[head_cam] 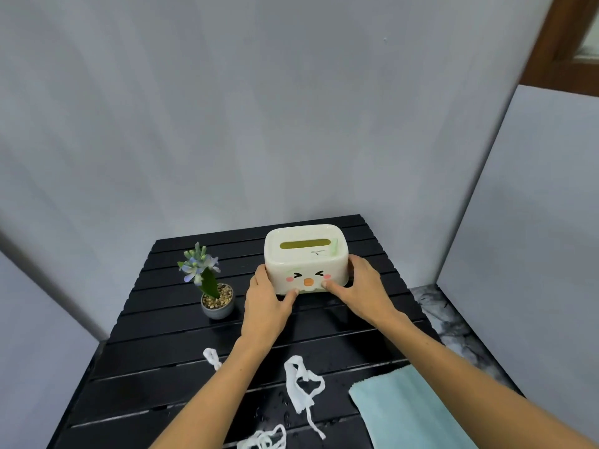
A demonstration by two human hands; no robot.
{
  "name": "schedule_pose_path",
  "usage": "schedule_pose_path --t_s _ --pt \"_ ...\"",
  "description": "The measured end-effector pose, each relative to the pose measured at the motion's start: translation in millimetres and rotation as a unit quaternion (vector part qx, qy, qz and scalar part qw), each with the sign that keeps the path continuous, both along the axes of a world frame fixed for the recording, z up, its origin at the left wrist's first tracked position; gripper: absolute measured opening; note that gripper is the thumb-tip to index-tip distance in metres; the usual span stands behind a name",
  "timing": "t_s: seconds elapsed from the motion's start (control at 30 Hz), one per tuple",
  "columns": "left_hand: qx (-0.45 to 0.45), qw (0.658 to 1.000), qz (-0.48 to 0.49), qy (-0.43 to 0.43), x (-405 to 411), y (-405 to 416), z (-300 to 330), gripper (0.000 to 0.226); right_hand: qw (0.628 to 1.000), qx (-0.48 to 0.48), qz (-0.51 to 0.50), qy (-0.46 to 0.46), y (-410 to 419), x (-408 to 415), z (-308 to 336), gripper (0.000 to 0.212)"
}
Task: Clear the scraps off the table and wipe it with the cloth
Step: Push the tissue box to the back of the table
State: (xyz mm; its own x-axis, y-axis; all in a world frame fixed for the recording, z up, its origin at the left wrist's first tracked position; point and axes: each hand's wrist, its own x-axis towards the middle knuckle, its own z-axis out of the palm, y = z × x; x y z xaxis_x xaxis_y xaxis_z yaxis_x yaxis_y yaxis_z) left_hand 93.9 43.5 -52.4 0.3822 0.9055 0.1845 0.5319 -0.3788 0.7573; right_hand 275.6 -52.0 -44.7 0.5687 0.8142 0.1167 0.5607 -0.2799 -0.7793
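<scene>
A cream tissue box (306, 254) with a cartoon face stands at the back of the black slatted table (168, 361). My left hand (267, 306) grips its left side and my right hand (359, 286) grips its right side, thumbs on the front. White paper scraps lie near the front: a small one (211, 357) left of my left forearm, a long twisted one (303, 388) between my forearms, and another (264, 440) at the bottom edge. A light blue cloth (408, 413) lies at the front right, partly under my right forearm.
A small grey pot with a blue-flowered plant (214, 296) stands left of the box. Water droplets speckle the slats near the scraps. Grey walls close in behind and on both sides. A marbled surface (450, 322) adjoins the table's right edge.
</scene>
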Motion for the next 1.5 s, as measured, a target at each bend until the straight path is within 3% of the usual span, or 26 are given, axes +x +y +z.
schedule_pose_path --t_s 0.2,0.43,0.67,1.5 --pt "0.016 1.000 -0.026 0.003 37 10 1 0.083 0.999 0.019 -0.013 -0.031 5 38 -3 0.065" --pt "0.058 0.997 -0.054 0.008 68 25 4 0.092 0.996 0.030 -0.014 -0.083 19 73 1 0.079" --pt "0.085 0.994 -0.062 0.038 95 45 1 0.089 0.993 0.010 -0.011 -0.118 36 102 8 0.080" --pt "0.092 0.992 -0.071 0.041 139 82 1 0.088 0.995 0.019 -0.022 -0.098 79 136 5 0.073"
